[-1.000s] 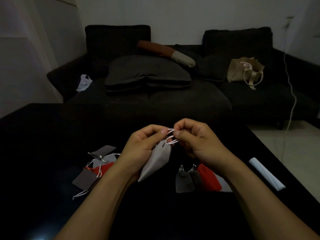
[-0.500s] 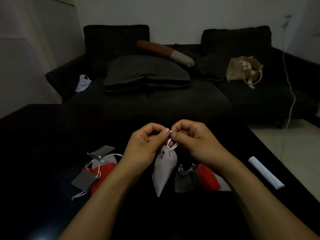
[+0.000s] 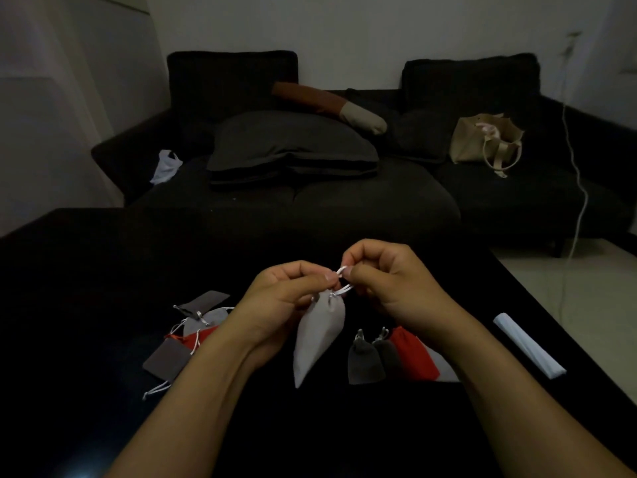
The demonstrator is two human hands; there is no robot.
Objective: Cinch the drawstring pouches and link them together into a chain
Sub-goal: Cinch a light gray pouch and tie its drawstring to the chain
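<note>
A dim room holds a dark sofa (image 3: 310, 188) against a pale wall, with one flat dark cushion (image 3: 293, 150), one brown and beige bolster (image 3: 327, 105), one beige tote bag (image 3: 486, 143) and one crumpled white bag (image 3: 167, 165) on it, and a white cable (image 3: 579, 188) hanging down at the right. In front stands a black table (image 3: 86, 270). Above its middle the person holds one light grey pouch (image 3: 319, 339), which hangs tip-down clear of the surface. The left hand (image 3: 282, 298) grips the gathered neck of that pouch, its fingers curled and its thumb pressed to the top. The right hand (image 3: 389, 284) pinches the white drawstring loop (image 3: 343, 279) between thumb and forefinger just above the neck, the other fingers curled in. On the table left of the arms lies a loose heap of four pouches (image 3: 193, 332): two dark brown-grey, one light grey and one red, with white cords trailing from them. Right of the hanging pouch lie a row of pouches (image 3: 386, 357) side by side and touching: two dark grey and one red, with a pale one partly hidden behind the right forearm. Near the table's right edge lies one white folded strip (image 3: 527, 345), well apart from the pouches.
</note>
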